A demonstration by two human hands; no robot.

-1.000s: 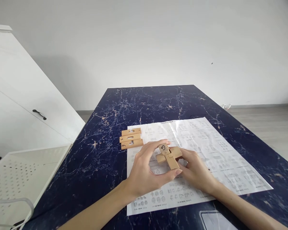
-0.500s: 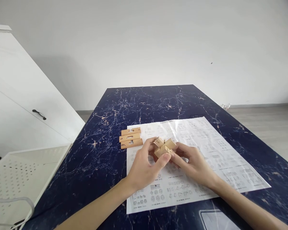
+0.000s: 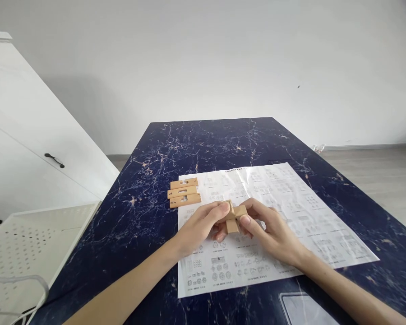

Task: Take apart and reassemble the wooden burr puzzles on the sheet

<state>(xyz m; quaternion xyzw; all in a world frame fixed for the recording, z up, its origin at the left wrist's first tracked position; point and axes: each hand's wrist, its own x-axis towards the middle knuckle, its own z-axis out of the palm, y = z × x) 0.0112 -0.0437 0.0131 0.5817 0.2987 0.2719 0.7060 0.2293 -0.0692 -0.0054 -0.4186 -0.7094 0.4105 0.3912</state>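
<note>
Both hands hold a wooden interlocking burr puzzle (image 3: 233, 224) above a printed sheet (image 3: 325, 243). My left hand (image 3: 203, 223) is closed on its left side, thumb on top. My right hand (image 3: 270, 225) grips the right side between thumb and fingers. Light-coloured pieces cross each other in the puzzle; fingers cover parts of it. Beyond my left hand, three notched wooden pieces lie side by side at the sheet's left edge: the one marked 1 (image 3: 191, 182), the one marked 2 (image 3: 174, 193) and the one marked 3 (image 3: 177, 203).
The sheet carries rows of small diagrams and lies on a dark blue marble-patterned table (image 3: 203, 144). To the left stand a white cabinet (image 3: 37, 122) and a perforated white panel (image 3: 27, 243) with a cable. Part of a light rectangular object (image 3: 304, 309) shows at the front edge.
The puzzle has been turned in my hands, so the numbered ends no longer show. My left thumb has moved up onto its top. The loose pieces stay put.
</note>
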